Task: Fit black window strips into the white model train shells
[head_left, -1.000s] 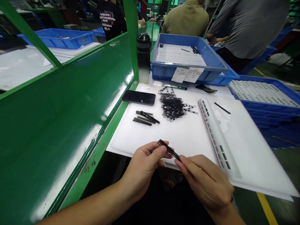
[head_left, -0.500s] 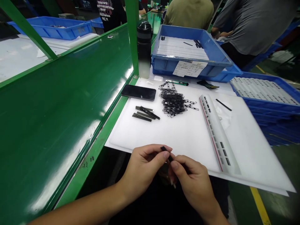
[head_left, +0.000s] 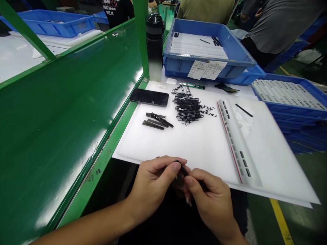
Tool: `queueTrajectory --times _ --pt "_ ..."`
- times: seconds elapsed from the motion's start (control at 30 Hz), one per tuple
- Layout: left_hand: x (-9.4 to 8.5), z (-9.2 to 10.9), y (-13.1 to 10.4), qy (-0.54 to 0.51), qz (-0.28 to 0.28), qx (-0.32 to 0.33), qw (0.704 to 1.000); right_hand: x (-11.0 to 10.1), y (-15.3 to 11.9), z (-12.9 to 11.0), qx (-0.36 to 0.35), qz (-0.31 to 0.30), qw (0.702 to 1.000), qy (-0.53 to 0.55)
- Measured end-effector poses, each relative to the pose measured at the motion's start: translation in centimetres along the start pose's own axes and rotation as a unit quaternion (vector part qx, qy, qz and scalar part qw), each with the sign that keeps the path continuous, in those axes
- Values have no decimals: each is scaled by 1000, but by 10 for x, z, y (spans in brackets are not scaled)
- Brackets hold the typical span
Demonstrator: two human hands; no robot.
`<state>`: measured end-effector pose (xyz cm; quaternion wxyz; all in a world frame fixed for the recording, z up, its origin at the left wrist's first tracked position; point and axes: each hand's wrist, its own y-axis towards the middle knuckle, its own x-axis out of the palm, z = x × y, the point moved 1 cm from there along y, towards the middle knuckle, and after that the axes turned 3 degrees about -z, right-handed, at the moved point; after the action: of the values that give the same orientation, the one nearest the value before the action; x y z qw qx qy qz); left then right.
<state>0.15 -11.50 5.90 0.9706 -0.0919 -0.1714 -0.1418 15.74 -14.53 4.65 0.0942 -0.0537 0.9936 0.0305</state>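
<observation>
My left hand (head_left: 155,180) and my right hand (head_left: 212,194) pinch a small black strip (head_left: 183,170) between them, just off the front edge of the white board (head_left: 163,144). Fingers cover much of the strip. Beyond the hands, a pile of thin black frames (head_left: 188,108) lies on the board. Several dark strips (head_left: 157,121) rest to its left. On the right is a long white tray (head_left: 236,146) with black pieces in its slots and a red line along one side. A single black strip (head_left: 244,110) lies past it.
A phone (head_left: 149,97) lies at the board's left edge, near a dark bottle (head_left: 154,47). Behind are a green cutter (head_left: 192,86), a dark packet (head_left: 226,88) and a blue bin (head_left: 209,64). Stacked blue trays (head_left: 293,112) stand right; a green partition (head_left: 89,92) runs left. People sit behind.
The camera view has shifted slightly, so the table things appear a little higher. My left hand has tilted slightly, and its fingers cover more of the black strip.
</observation>
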Motion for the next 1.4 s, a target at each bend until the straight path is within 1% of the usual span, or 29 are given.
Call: queueTrajectory --times 0.27,0.43,0.5,0.57,0.63,0.7,0.8,0.87,0.9,1.0,1.07,1.1,1.17,1.23,1.3,1.4 --pt "-1 1 1 -5 -16 8 1000 -2 -1 -2 -37 4 999 -40" --pt "-1 1 1 13 -1 8 1000 -1 -2 -4 -48 3 998 -45" --pt "-1 1 2 21 3 -1 1000 -1 -2 -4 -49 8 998 -47" --pt "-3 -1 5 20 2 -17 1000 0 -3 -3 -36 17 999 -37" --pt "-5 -3 9 12 11 -33 999 -1 -3 0 6 12 1000 5" --pt "-9 -5 13 -1 44 -36 998 -1 -4 3 52 -9 995 79" --pt "-14 -8 18 -19 93 -28 995 -2 -5 8 95 -52 973 206" --pt "-15 -9 20 -24 99 -31 994 -2 -5 10 117 -75 957 255" --pt "-16 -10 21 -23 98 -35 994 -2 -6 11 127 -83 953 263" --pt "-16 -13 22 -8 96 -46 994 0 -5 12 156 -89 958 225" --pt "-16 -14 21 7 96 -49 994 1 -4 12 170 -85 970 151" --pt "-17 -15 21 14 96 -49 994 0 -2 12 164 -79 978 100" --pt "-16 -15 21 27 94 -44 994 -1 0 10 115 -62 991 -11" --pt "-16 -14 21 44 90 -38 994 -2 3 9 46 -43 994 -92" --pt "-15 -14 21 60 80 -32 995 -4 4 8 4 -31 993 -116" --pt "-13 -14 19 89 33 -40 995 -6 3 8 -9 -25 995 -96"
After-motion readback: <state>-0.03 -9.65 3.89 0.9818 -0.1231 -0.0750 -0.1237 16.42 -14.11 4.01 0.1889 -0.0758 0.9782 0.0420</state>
